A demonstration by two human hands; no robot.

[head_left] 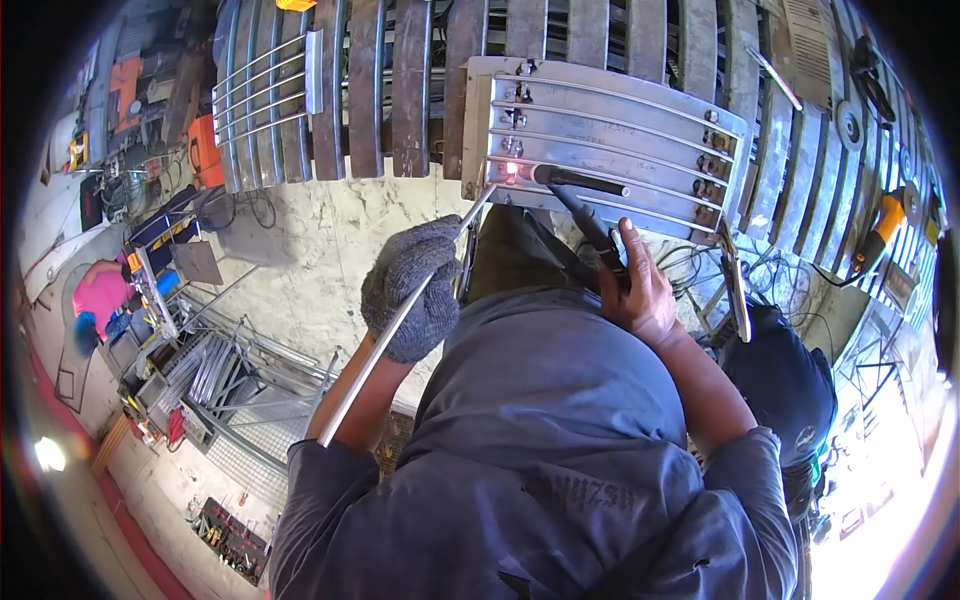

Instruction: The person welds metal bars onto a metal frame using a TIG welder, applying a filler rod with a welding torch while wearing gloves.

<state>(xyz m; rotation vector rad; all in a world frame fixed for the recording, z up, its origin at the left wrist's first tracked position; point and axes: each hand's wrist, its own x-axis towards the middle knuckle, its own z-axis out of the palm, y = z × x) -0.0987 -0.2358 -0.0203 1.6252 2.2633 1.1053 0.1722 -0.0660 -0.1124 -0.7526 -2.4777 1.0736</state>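
My left hand (415,290), in a dark grey knit glove, is closed around a straight metal rod (385,340). The rod slants from my forearm up to the near left edge of a flat metal plate (600,130). Several thin parallel bars (610,147) lie across that plate, held at both ends by small blocks and bolts. My bare right hand (640,290) grips a black TIG welding torch (590,217), its head lying over the plate's near bars. Beside the torch's nose a spot (512,169) glows red-orange at the left bar ends.
The plate rests on a slatted metal bench (410,90). A barred metal piece (262,90) lies at left; a yellow-and-black power tool (882,232) is at right. Cables (690,260) hang under the bench. Another person in pink (100,292) is far left, near stacked metal frames (215,375).
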